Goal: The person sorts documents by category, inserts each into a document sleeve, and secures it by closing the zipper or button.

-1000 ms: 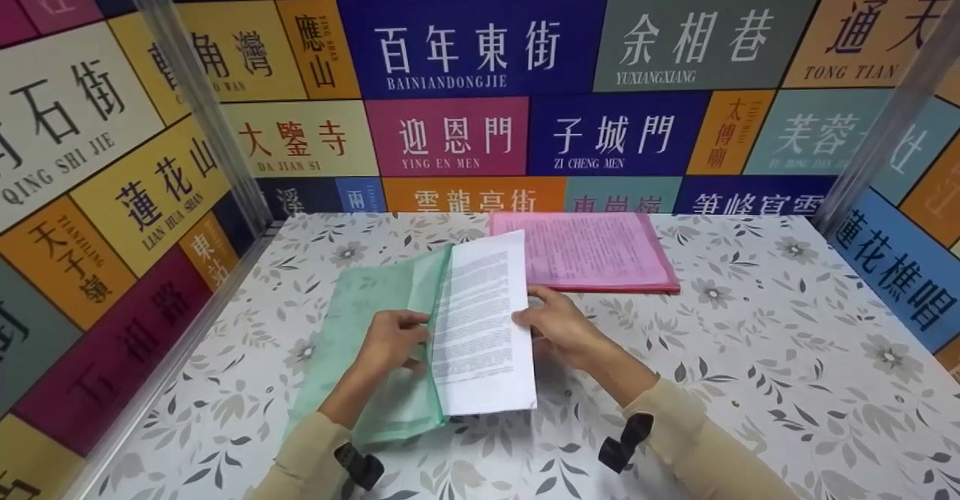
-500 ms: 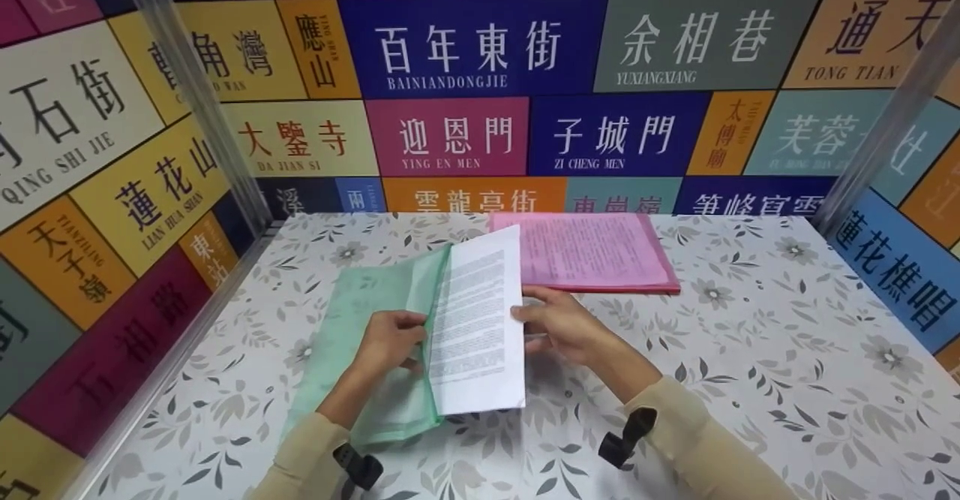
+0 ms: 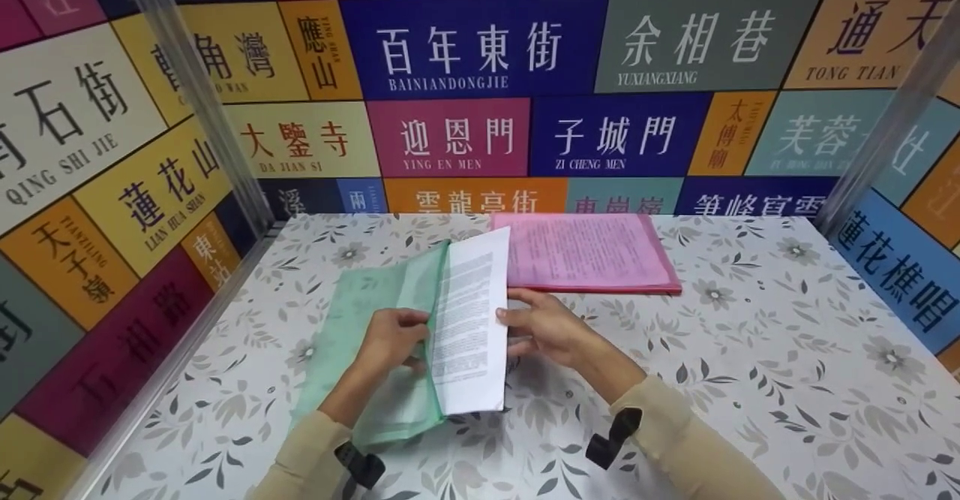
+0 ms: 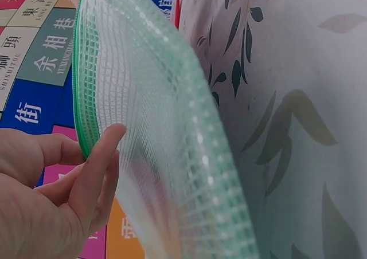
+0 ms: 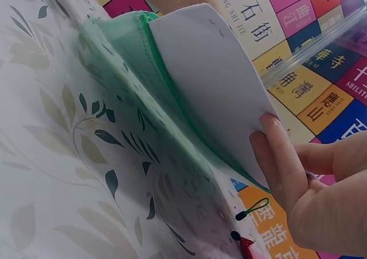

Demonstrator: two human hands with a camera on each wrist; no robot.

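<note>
A translucent green mesh zip pouch (image 3: 349, 312) lies tilted toward the left, its mouth facing right. My left hand (image 3: 391, 341) pinches the pouch's open edge, and in the left wrist view thumb and fingers sit on either side of its green rim (image 4: 80, 98). Printed white paper sheets (image 3: 472, 320) stand partly inside the pouch, their right part sticking out of the mouth. My right hand (image 3: 551, 327) holds the sheets by their right edge, thumb on the printed face and fingers behind. The blank back of the paper (image 5: 209, 70) shows in the right wrist view.
Behind the right hand lies a pink pouch (image 3: 592, 252) with printed paper inside and a red edge. A floral cloth (image 3: 720, 395) covers the table. Colourful sign-printed walls (image 3: 472, 49) and clear corner posts (image 3: 210, 94) enclose the back and sides.
My right hand has moved left with the sheets, and less of the paper sticks out of the green pouch. The left hand has stayed at the pouch's edge.
</note>
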